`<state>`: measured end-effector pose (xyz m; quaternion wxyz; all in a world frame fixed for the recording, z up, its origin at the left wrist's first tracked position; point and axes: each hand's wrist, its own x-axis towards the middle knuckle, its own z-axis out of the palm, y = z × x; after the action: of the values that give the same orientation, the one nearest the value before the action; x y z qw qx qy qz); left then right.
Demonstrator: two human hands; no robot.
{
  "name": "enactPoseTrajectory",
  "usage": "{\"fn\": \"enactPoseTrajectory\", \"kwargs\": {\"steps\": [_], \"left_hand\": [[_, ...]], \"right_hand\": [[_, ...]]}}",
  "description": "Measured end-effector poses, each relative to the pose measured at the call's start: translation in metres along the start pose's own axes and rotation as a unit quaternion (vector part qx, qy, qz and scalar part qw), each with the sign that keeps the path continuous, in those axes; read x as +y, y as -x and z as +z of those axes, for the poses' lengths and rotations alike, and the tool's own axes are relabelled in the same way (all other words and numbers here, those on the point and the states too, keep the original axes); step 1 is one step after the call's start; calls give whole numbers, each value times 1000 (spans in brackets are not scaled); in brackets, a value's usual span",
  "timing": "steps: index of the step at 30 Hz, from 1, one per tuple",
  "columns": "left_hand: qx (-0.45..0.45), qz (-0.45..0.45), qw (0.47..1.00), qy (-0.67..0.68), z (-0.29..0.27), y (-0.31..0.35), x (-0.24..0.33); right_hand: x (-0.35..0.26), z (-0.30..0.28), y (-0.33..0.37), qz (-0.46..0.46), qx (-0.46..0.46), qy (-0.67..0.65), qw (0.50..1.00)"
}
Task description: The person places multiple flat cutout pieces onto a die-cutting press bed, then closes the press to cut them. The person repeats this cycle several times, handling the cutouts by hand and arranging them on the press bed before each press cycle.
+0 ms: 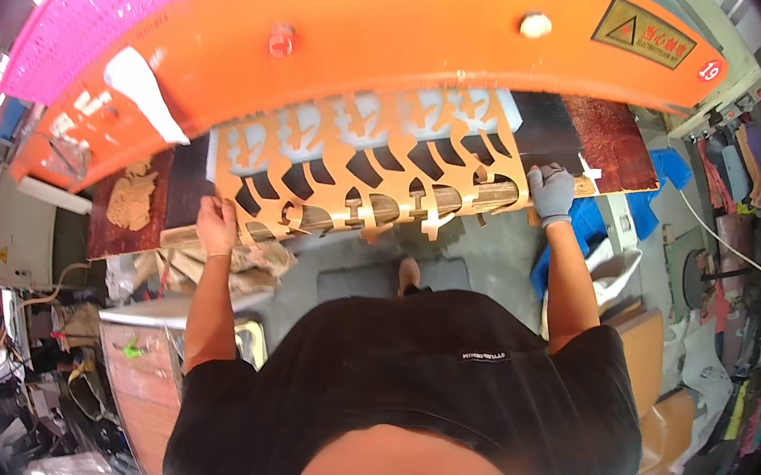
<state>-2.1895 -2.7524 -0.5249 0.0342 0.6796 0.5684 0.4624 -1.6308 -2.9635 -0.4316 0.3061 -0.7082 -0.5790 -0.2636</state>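
A tan sheet [347,198] full of repeated cut-out shapes lies across the dark board of a press. Its near part droops over a wooden edge, and its far part runs beneath the orange beam. My bare left hand [217,226] pinches the sheet's near left corner. At the near right corner, my right hand [552,191], in a grey glove, has its fingers curled over the sheet's edge beside the wood. Pale material [308,128] shows through the far openings.
The orange press beam [376,26] spans the far side, with a pink perforated basket [97,8] at far left. Tan scraps [133,197] lie on the board's left end. Blue plastic [577,246] hangs at right. A wooden-fronted cabinet [140,370] stands at lower left.
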Motion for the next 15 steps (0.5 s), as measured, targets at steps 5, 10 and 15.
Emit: {"fn": "enactPoseTrajectory", "kwargs": {"steps": [5,10,15], "left_hand": [[-4,-6,1000,24,-45,78,-3],[5,2,999,32,-78,146,-9],[-6,16,999,48,-114,196,-13]], "right_hand": [[-25,-49,72,48,-9,38,998],[-40,-82,137,79,-10,59,995],[-58,-122,182,127,-36,38,991]]}}
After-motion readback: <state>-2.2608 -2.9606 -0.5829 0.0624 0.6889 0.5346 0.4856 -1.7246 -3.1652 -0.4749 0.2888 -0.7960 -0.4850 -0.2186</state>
